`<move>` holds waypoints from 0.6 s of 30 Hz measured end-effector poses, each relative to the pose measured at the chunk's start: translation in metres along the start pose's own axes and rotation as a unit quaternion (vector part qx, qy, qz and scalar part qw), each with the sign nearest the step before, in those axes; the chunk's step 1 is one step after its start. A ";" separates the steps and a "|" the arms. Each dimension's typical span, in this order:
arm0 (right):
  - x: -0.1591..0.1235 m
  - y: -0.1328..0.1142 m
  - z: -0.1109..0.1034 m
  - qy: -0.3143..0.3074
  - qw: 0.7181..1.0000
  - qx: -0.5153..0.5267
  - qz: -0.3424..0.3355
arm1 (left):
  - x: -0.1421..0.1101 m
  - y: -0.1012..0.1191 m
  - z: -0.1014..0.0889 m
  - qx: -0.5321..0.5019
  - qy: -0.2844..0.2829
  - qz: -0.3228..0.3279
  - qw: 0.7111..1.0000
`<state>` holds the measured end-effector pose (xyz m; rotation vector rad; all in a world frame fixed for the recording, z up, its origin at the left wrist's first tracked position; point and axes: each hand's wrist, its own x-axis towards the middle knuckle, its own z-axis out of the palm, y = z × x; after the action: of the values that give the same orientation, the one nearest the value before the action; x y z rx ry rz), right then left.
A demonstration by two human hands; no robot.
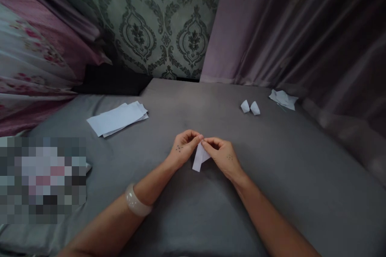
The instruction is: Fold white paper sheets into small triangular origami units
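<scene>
Between my two hands is a folded white paper strip [198, 158], pinched at its top with two ends hanging down and spreading apart. My left hand [186, 147] grips the upper fold between thumb and fingers, and a pale bangle [137, 201] circles that wrist. My right hand [222, 155] pinches the same fold from the other side, its fingertips touching those of the left. The exact crease under the fingertips is hidden. Beyond the right hand, two small folded white paper pieces [250, 107] stand side by side on the grey sheet.
A stack of white paper sheets [119, 119] lies at the left on the grey sheet [181, 108]. Some paper scraps [283, 99] lie at the far right. A dark cloth [111, 81] rests at the back left. Curtains [271, 28] hang along both sides. A pixelated patch covers the lower left.
</scene>
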<state>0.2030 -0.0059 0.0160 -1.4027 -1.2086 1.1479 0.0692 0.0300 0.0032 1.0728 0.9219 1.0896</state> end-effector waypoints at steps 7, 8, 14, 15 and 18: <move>0.004 -0.003 -0.008 -0.009 0.992 0.081 0.097 | 0.002 -0.006 -0.003 0.054 -0.032 0.005 0.998; 0.004 -0.003 -0.008 -0.008 0.991 0.087 0.104 | 0.002 -0.007 -0.003 0.061 -0.035 0.008 0.998; 0.004 0.003 -0.008 -0.010 0.993 0.091 0.078 | 0.001 -0.007 -0.004 0.057 -0.045 -0.005 0.997; 0.005 0.003 -0.008 -0.008 0.994 0.085 0.070 | 0.001 -0.005 -0.004 0.050 -0.051 -0.017 0.997; 0.005 0.003 -0.009 -0.005 0.995 0.071 0.072 | 0.000 -0.002 -0.002 0.037 -0.059 -0.055 0.996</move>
<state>0.2130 -0.0021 0.0143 -1.3957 -1.0239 1.3150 0.0675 0.0303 0.0008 1.1220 0.9210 0.8989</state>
